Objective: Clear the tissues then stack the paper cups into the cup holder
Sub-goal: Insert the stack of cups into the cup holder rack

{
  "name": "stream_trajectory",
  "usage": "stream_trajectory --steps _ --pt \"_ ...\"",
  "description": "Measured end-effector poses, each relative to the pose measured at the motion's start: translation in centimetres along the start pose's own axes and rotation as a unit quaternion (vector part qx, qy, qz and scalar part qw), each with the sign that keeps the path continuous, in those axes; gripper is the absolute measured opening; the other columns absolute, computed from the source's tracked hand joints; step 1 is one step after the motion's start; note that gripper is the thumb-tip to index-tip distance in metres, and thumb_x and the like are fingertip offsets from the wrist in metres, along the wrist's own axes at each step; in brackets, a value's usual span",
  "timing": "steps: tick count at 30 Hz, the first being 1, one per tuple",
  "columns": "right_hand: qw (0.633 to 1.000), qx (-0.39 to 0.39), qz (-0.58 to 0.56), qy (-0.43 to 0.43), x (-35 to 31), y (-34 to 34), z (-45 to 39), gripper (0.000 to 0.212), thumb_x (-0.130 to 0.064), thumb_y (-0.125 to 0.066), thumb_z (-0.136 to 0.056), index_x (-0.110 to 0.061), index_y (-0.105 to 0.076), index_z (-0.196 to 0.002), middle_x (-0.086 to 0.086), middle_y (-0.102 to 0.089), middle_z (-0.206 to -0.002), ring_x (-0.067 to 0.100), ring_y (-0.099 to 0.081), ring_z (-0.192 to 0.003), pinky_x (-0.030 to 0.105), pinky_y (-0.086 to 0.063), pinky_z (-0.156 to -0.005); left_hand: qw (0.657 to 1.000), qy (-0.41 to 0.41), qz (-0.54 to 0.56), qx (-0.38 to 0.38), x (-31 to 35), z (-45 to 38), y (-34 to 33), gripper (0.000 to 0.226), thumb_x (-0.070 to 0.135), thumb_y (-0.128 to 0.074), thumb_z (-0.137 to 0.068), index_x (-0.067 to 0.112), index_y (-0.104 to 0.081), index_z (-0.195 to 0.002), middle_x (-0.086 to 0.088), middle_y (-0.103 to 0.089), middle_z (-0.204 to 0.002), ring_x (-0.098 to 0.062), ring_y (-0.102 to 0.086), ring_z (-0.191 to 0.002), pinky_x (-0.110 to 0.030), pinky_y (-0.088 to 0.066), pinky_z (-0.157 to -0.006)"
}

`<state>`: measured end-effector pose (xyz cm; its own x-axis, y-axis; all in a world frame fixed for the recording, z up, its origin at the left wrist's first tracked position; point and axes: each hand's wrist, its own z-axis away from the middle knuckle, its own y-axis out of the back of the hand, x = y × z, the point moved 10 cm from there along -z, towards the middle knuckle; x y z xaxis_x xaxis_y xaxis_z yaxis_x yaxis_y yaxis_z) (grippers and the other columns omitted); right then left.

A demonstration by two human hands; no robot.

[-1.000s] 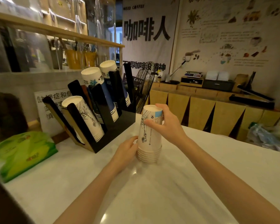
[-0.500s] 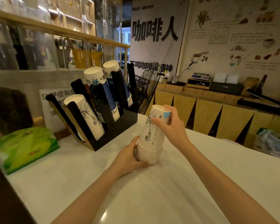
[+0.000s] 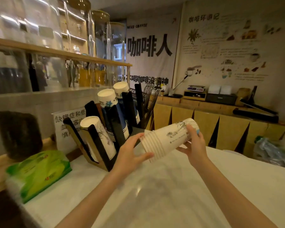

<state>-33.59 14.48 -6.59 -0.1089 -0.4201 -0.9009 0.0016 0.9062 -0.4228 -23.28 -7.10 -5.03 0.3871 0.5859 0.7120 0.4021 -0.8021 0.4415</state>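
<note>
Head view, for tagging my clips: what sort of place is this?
Most likely a coffee shop counter. A wall banner reads "NEED COFFEE", a black cup holder holds paper cups, and both hands grip a nested cup stack.

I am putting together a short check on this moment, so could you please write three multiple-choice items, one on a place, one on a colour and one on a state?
1. Where does the tissue pack lie?
A. Left of the cup holder
B. Inside the cup holder
C. Under the right hand

2. What colour is the tissue pack's wrapper?
A. Red
B. Green
C. Black

3. How is the cup stack held?
A. Standing upright on the counter
B. Tilted on its side in the air, between both hands
C. Slotted in the holder

Answers: 1 A, as the pack rests on the counter left of the black holder. 2 B, as its wrapper is bright green. 3 B, as the left hand grips the rims end and the right hand the base end, off the counter.
</note>
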Motion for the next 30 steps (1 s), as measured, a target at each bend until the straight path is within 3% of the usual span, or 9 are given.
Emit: stream_trajectory --steps 2,5,8,11,14,18,24,30 --pt "0.999 -0.012 -0.051 -0.008 -0.4 -2.4 0.7 0.05 -0.037 -0.062 -0.08 -0.022 -0.046 -0.126 0.006 -0.061 -0.116 0.024 -0.062 -0.099 0.041 -0.055 -0.059 0.999 -0.045 -0.011 0.021 2.6 -0.6 3.7 0.07 0.046 -0.071 -0.065 0.036 -0.039 -0.127 0.034 -0.04 -0.112 0.01 -0.038 -0.107 -0.007 -0.03 -0.085" --pt "0.995 -0.025 -0.099 0.01 -1.8 -6.7 2.0 0.051 -0.039 -0.062 -0.08 -0.022 -0.047 -0.126 0.005 -0.061 -0.118 0.024 -0.062 -0.101 0.042 -0.058 -0.06 0.993 -0.103 -0.037 0.043 5.5 -1.4 8.8 0.07 0.041 -0.071 -0.067 0.031 -0.039 -0.129 0.024 -0.042 -0.117 0.015 -0.034 -0.107 -0.01 -0.03 -0.089" --pt "0.991 -0.031 -0.125 0.039 -3.5 -10.9 3.4 0.051 -0.041 -0.062 -0.079 -0.025 -0.046 -0.125 0.004 -0.062 -0.116 0.023 -0.062 -0.103 0.047 -0.058 -0.07 0.989 -0.125 -0.058 0.048 6.9 -2.2 13.6 0.07 0.038 -0.072 -0.068 0.031 -0.039 -0.129 0.021 -0.043 -0.118 0.01 -0.037 -0.109 -0.018 -0.032 -0.092" --pt "0.986 -0.054 -0.14 0.078 -5.3 -15.0 4.5 0.049 -0.039 -0.062 -0.08 -0.026 -0.045 -0.125 0.003 -0.061 -0.118 0.022 -0.062 -0.104 0.05 -0.057 -0.074 0.985 -0.144 -0.082 0.046 7.5 -3.2 17.5 0.069 0.037 -0.071 -0.068 0.03 -0.04 -0.129 0.019 -0.045 -0.121 0.004 -0.04 -0.112 -0.015 -0.032 -0.091" --pt "0.984 -0.057 -0.113 0.127 -6.9 -17.9 5.5 0.049 -0.039 -0.06 -0.082 -0.026 -0.042 -0.125 0.001 -0.06 -0.116 0.019 -0.061 -0.102 0.042 -0.059 -0.065 0.985 -0.145 -0.086 0.042 7.0 -4.0 20.3 0.067 0.035 -0.071 -0.07 0.031 -0.04 -0.129 0.018 -0.045 -0.122 0.004 -0.04 -0.112 -0.013 -0.032 -0.091" --pt "0.979 -0.065 -0.041 0.188 -8.0 -20.9 6.5 0.05 -0.038 -0.06 -0.082 -0.025 -0.038 -0.125 -0.002 -0.059 -0.11 0.015 -0.062 -0.098 0.03 -0.058 -0.057 0.987 -0.13 -0.09 0.017 4.8 -4.4 22.0 0.067 0.033 -0.071 -0.07 0.032 -0.04 -0.129 0.013 -0.048 -0.128 -0.008 -0.044 -0.117 -0.033 -0.038 -0.1" --pt "0.954 -0.098 0.083 0.269 -8.3 -24.4 7.8 0.058 -0.038 -0.063 -0.081 -0.028 -0.032 -0.13 -0.007 -0.058 -0.107 0.013 -0.063 -0.097 0.03 -0.059 -0.069 0.992 -0.096 -0.078 0.004 0.5 -4.3 22.1 0.072 0.028 -0.075 -0.067 0.024 -0.042 -0.131 0.001 -0.054 -0.13 -0.014 -0.049 -0.119 -0.046 -0.041 -0.103" --pt "0.927 -0.107 0.148 0.329 -9.6 -26.4 9.7 0.064 -0.041 -0.062 -0.079 -0.025 -0.032 -0.133 -0.007 -0.058 -0.108 0.012 -0.062 -0.1 0.031 -0.057 -0.078 0.992 -0.112 -0.059 0.013 -0.2 -4.1 22.8 0.071 0.032 -0.076 -0.065 0.029 -0.043 -0.128 0.01 -0.055 -0.122 -0.01 -0.052 -0.114 -0.037 -0.043 -0.1"
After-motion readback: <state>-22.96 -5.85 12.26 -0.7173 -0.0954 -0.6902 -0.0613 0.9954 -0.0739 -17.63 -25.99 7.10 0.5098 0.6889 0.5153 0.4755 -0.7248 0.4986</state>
